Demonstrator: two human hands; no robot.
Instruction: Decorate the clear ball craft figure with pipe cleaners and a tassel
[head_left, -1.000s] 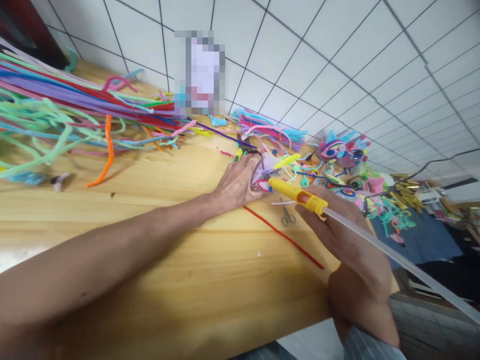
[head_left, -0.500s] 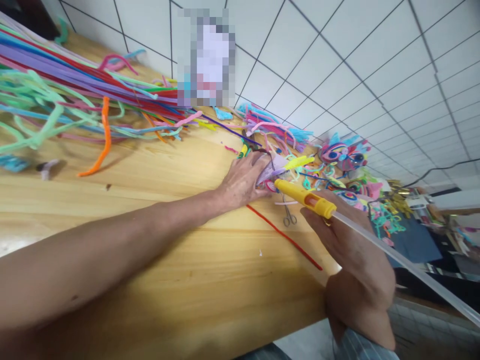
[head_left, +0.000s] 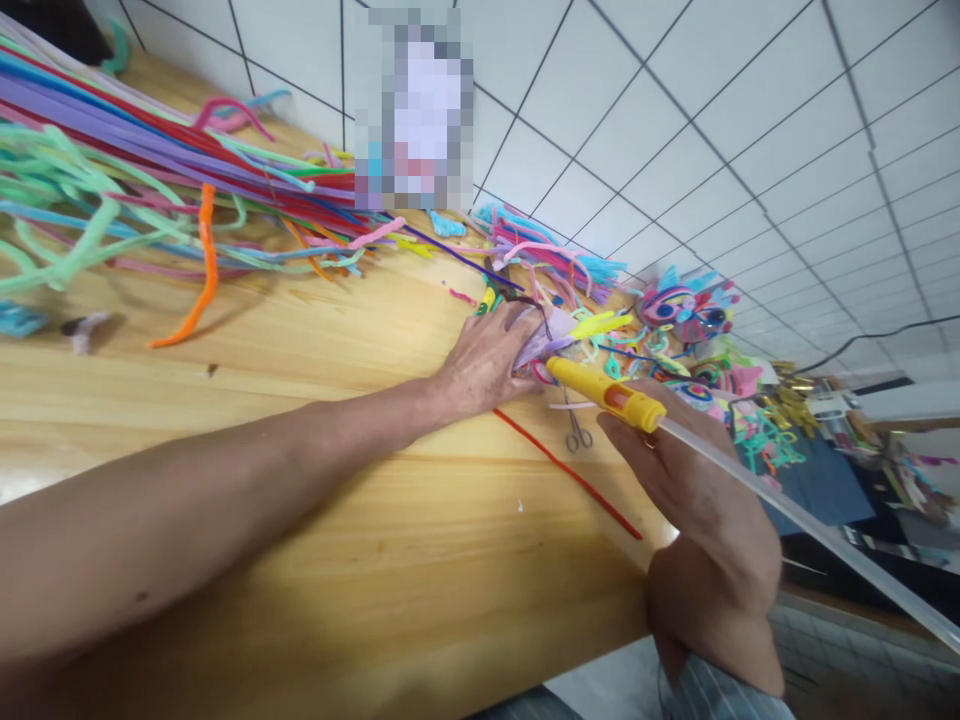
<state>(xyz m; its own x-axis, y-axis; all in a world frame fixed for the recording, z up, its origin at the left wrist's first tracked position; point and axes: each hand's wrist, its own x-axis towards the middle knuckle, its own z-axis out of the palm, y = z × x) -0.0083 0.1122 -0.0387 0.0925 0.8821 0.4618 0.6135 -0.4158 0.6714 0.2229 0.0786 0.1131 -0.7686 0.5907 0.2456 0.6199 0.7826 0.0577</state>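
Observation:
My right hand is closed round a yellow hot glue gun, and a long whitish glue stick runs out of its back end. The gun's tip meets a lilac pipe-cleaner piece with yellow strips. My left hand grips that piece against the wooden table, its fingers partly hiding it. Just below the gun's tip lie small scissors. A red pipe cleaner stretches across the wood between my forearms.
Long pipe cleaners in many colours are heaped at the left back. A shorter pink and blue bundle lies by the tiled wall. Finished-looking colourful figures sit at the right back. A dark cable crosses the far right.
The glue gun and my right hand have shifted very slightly left. My left hand stays on the lilac piece.

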